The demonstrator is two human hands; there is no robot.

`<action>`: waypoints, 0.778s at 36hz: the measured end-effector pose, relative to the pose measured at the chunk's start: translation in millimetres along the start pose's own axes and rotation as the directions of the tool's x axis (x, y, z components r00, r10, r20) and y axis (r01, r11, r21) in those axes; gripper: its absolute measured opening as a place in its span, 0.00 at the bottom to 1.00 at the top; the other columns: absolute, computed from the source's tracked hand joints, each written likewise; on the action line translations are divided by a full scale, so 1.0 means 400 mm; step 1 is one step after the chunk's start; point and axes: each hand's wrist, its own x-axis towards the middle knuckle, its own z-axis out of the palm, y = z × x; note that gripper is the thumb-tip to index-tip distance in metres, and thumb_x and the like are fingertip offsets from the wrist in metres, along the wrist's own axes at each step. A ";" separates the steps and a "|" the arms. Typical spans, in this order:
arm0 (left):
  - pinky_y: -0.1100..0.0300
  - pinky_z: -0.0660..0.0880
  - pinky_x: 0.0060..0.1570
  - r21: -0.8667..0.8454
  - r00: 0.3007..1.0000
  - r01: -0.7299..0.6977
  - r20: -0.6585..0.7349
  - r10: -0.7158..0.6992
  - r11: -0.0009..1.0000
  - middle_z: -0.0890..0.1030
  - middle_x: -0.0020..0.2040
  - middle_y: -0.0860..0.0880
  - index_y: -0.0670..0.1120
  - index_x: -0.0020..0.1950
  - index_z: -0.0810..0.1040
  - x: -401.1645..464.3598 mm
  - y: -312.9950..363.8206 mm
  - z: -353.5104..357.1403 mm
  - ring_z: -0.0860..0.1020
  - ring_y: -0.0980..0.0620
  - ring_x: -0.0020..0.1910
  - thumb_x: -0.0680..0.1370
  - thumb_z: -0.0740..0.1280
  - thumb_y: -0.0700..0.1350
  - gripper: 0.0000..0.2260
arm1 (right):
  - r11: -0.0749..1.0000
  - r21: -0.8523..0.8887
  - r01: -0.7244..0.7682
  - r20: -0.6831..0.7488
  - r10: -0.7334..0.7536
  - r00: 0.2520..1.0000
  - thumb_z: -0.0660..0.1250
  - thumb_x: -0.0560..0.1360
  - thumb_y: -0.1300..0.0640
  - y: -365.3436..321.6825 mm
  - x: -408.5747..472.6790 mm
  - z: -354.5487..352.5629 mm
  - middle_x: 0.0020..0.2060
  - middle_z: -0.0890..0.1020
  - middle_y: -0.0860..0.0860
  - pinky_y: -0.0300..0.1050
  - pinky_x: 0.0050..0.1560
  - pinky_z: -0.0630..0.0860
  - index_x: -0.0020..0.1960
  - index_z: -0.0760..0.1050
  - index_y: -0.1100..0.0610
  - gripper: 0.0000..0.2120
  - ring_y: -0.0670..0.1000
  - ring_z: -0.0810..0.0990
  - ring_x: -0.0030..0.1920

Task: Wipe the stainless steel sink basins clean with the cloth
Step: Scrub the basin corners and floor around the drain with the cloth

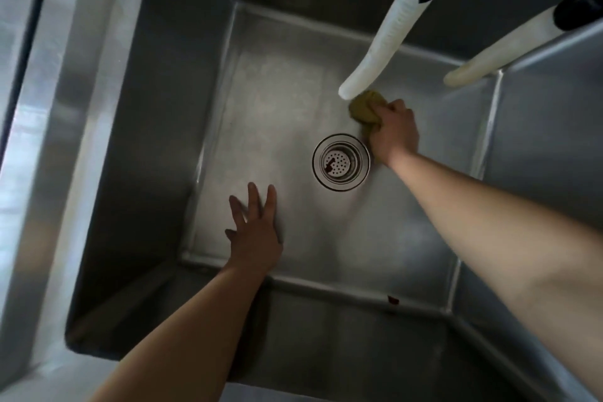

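The right hand (393,134) gripped the cloth (367,109), fingers curled round it, and pressed it on the basin (277,101) floor just beyond the drain (341,161), to its right. The left hand (256,232) lay flat on the floor on the near left side of the drain, fingers straight and spread, holding nothing. Two white hoses (380,39) hung over the far side, the nearer tip just above the cloth.

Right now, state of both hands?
Left hand: open, fingers spread, flat on the sink basin floor, holding nothing.
Right hand: gripping the cloth, pressed to the floor beyond the drain.
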 end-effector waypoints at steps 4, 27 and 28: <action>0.31 0.58 0.70 -0.005 1.000 0.000 0.014 0.000 1.000 0.28 0.78 0.51 0.59 0.78 0.33 0.000 0.001 0.000 0.32 0.35 0.76 0.78 0.67 0.43 0.46 | 0.983 0.063 0.173 0.098 -0.179 0.979 0.61 0.73 0.63 -0.058 -0.073 0.056 0.60 0.73 0.54 0.52 0.57 0.74 0.70 0.74 0.44 0.27 0.60 0.70 0.59; 0.61 0.73 0.59 -0.833 0.950 -0.110 0.072 0.304 0.542 0.78 0.65 0.47 0.51 0.69 0.75 -0.411 0.084 -0.357 0.78 0.52 0.62 0.77 0.72 0.42 0.21 | 0.110 0.882 -0.458 0.467 -0.063 0.882 0.60 0.75 0.71 -0.130 -0.634 -0.345 0.53 0.84 0.54 0.54 0.48 0.80 0.58 0.79 0.53 0.19 0.58 0.80 0.55; 0.62 0.73 0.59 -0.870 0.937 -0.129 0.050 0.345 0.475 0.79 0.64 0.48 0.51 0.69 0.75 -0.459 0.088 -0.371 0.78 0.52 0.62 0.77 0.71 0.42 0.21 | 0.007 0.880 -0.475 0.470 -0.148 0.870 0.60 0.74 0.70 -0.138 -0.656 -0.374 0.56 0.83 0.56 0.56 0.50 0.80 0.61 0.78 0.54 0.21 0.59 0.81 0.55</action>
